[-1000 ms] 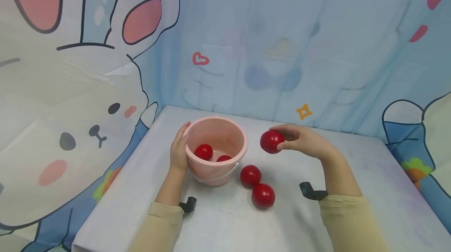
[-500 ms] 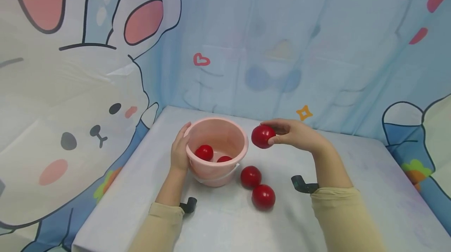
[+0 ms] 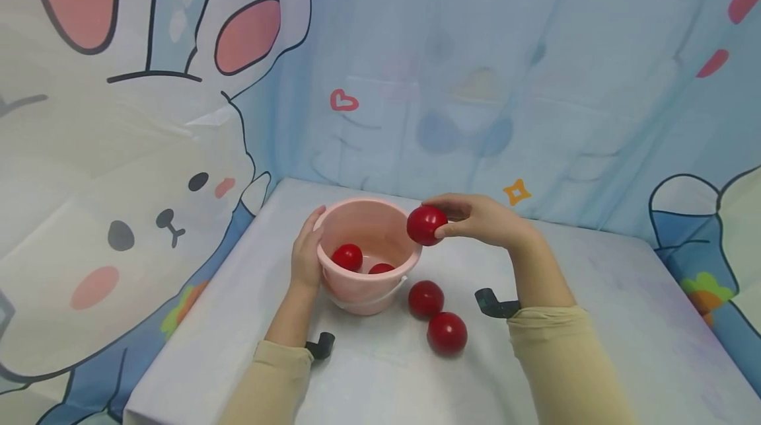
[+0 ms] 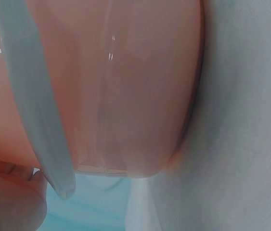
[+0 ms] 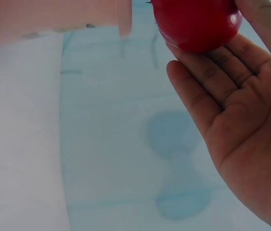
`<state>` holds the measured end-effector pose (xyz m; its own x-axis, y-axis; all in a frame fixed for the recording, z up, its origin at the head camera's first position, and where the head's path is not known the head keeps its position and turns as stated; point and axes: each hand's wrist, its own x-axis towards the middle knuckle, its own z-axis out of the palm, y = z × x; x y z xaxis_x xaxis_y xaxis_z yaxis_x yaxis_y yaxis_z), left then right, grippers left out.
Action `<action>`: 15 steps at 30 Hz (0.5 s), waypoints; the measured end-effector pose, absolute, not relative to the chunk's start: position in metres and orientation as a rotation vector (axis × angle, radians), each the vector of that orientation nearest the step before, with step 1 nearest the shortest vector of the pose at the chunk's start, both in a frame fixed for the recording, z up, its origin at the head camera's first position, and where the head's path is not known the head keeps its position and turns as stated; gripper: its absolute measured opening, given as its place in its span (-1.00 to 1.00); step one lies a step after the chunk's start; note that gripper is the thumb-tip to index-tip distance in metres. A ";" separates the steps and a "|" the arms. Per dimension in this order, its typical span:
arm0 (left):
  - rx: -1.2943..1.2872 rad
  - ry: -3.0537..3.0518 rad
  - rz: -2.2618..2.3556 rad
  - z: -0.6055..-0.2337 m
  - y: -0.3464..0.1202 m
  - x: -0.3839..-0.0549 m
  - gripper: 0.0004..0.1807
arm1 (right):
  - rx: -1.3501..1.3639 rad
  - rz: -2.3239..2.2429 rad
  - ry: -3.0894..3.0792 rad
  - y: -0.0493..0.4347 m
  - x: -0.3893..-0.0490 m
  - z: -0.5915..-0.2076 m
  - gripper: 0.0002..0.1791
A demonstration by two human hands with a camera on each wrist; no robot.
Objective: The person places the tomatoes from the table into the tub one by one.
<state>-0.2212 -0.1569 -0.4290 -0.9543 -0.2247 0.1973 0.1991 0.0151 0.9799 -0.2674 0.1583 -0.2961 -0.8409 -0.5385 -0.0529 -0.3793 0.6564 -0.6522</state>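
A pink bucket [image 3: 362, 293] with a white handle [image 4: 34, 96] stands upright on the table. Two red tomatoes [image 3: 347, 258] show inside it. My left hand [image 3: 306, 260] holds the bucket by its left side at the rim; part of that hand [image 4: 10, 199] shows in the left wrist view. Between thumb and fingers, my right hand [image 3: 481, 217] grips another glossy red tomato [image 3: 425, 225], raised at the bucket's right rim. In the right wrist view, thin dark tips stick out from this tomato [image 5: 198, 24]. The bucket's far bottom is partly hidden by its near wall.
Two more tomatoes lie on the white tabletop, one [image 3: 425, 299] close to the bucket's right side and one [image 3: 447, 334] nearer the front, almost touching. A blue curtain [image 3: 452, 81] with cartoon rabbits hangs behind and to the left of the table [image 3: 380, 385].
My right hand has carried its tomato left and slightly up, from right of the bucket to its rim. The left hand and the bucket have stayed put.
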 end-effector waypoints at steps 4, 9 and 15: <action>0.025 -1.996 -2.011 -0.429 -0.157 -0.221 -0.52 | -0.765 -0.944 2.633 0.148 -0.270 -0.294 -0.30; 0.029 -1.982 -2.028 -0.429 -0.157 -0.221 -0.53 | -0.792 -0.939 2.619 0.136 -0.272 -0.292 -0.31; 0.030 -1.977 -2.044 -0.428 -0.157 -0.222 -0.54 | -0.826 -0.946 2.590 0.125 -0.275 -0.289 -0.35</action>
